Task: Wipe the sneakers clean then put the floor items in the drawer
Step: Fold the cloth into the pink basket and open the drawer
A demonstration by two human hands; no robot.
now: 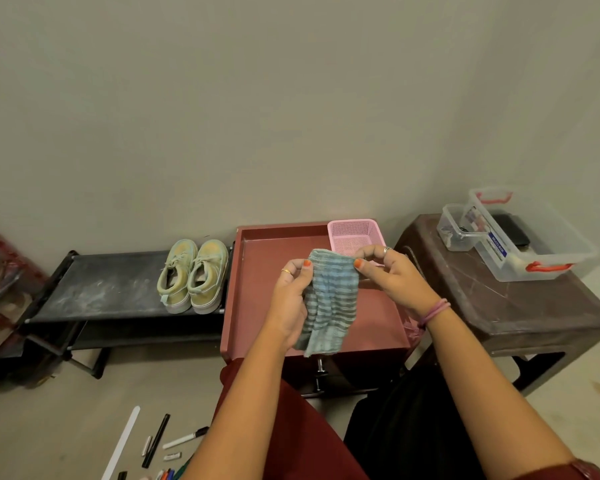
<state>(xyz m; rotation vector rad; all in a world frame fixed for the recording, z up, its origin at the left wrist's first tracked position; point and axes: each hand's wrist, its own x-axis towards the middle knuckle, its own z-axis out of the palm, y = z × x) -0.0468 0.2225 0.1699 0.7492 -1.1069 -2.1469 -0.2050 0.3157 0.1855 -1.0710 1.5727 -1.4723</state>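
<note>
At frame centre your left hand (290, 299) and right hand (392, 277) pinch the cloth (329, 299); sneakers (193, 275) unwiped, pens (160, 445) still on floor.

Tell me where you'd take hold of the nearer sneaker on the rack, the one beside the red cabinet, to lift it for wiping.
Probably by the heel collar of the right sneaker, reaching from the front. Its heel faces the person and the opening gapes upward, so fingers can hook inside with the thumb on the heel. The left sneaker crowds its other side, and the cloth occupies both hands now.
</note>
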